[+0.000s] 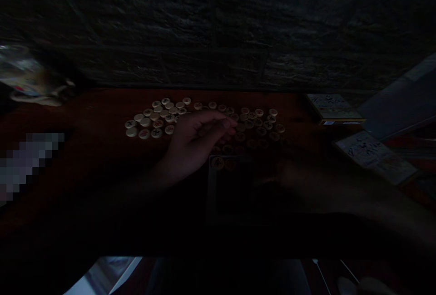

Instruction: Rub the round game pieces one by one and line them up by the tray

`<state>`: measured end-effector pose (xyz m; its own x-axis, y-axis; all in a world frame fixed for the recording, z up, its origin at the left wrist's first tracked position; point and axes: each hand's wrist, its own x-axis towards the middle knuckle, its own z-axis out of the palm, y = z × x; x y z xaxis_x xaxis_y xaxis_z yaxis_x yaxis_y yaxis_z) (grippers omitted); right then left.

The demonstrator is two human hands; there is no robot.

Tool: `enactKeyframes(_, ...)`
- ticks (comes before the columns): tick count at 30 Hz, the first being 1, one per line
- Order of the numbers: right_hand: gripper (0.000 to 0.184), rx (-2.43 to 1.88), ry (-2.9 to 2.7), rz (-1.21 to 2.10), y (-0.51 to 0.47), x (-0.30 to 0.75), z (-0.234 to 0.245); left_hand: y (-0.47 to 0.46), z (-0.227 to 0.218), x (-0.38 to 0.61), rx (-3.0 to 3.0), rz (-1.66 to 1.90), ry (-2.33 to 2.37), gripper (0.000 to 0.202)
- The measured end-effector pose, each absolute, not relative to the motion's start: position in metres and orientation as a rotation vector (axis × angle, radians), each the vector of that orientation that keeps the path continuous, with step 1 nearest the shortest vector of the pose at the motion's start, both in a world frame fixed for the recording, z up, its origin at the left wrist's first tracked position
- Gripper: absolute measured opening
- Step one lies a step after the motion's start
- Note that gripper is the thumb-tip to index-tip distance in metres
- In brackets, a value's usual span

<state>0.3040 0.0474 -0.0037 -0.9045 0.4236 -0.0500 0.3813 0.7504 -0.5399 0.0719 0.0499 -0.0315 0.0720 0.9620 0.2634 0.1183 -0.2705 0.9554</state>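
Several round pale game discs (153, 120) with red or black marks lie scattered on a dark red table (102, 149). More discs (259, 125) lie to the right in dimmer light. My left hand (197, 143) reaches over the middle of the pile, its fingers curled together with the tips touching the discs; what they pinch is hidden. A dark shallow box (209, 195) sits in front of the pile, with two discs (218, 163) at its far edge. My right hand (272, 181) lies in deep shadow by the box, and its fingers do not show.
A printed box (335, 109) and a printed card (374, 154) lie at the right of the table. A crumpled plastic bag (23, 77) sits at the far left. A dark brick wall (218, 27) runs behind the table. The scene is very dim.
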Motion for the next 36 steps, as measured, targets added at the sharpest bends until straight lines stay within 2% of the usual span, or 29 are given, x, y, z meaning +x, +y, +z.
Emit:
enactKeyframes(4,0.025,-0.543,-2.782,0.878,0.048,0.298,-0.008,0.049,-0.032,0.072,1.541,1.312,1.120,0.019)
enactKeyframes(8,0.006,-0.535,-2.475,0.590,0.054,0.296,-0.006,0.049,-0.030,0.071,1.598,1.329,1.103,0.018)
enactKeyframes(13,0.011,-0.638,-2.237,0.271,0.057,0.298,-0.012,0.046,-0.030,0.070,1.669,1.178,0.987,0.020)
enactKeyframes(17,0.014,-0.616,-2.210,0.179,0.059,0.298,-0.019,0.045,-0.032,0.071,1.605,1.045,0.910,0.021)
enactKeyframes(21,0.021,-0.597,-2.183,0.158,0.060,0.298,-0.022,0.045,-0.030,0.073,1.507,1.058,0.886,0.019)
enactKeyframes(25,0.023,-0.612,-2.147,0.241,0.061,0.295,-0.025,0.046,-0.030,0.073,1.482,1.066,0.883,0.023)
enactKeyframes(29,0.030,-0.643,-2.067,0.533,0.059,0.289,-0.030,0.047,-0.033,0.073,1.460,1.147,0.870,0.031)
enactKeyframes(32,0.032,-0.680,-1.953,0.814,0.059,0.284,-0.034,0.047,-0.034,0.074,1.398,1.184,0.934,0.025)
enactKeyframes(36,0.028,-0.794,-1.802,0.982,0.062,0.281,-0.038,0.045,-0.031,0.076,1.301,1.200,0.929,0.020)
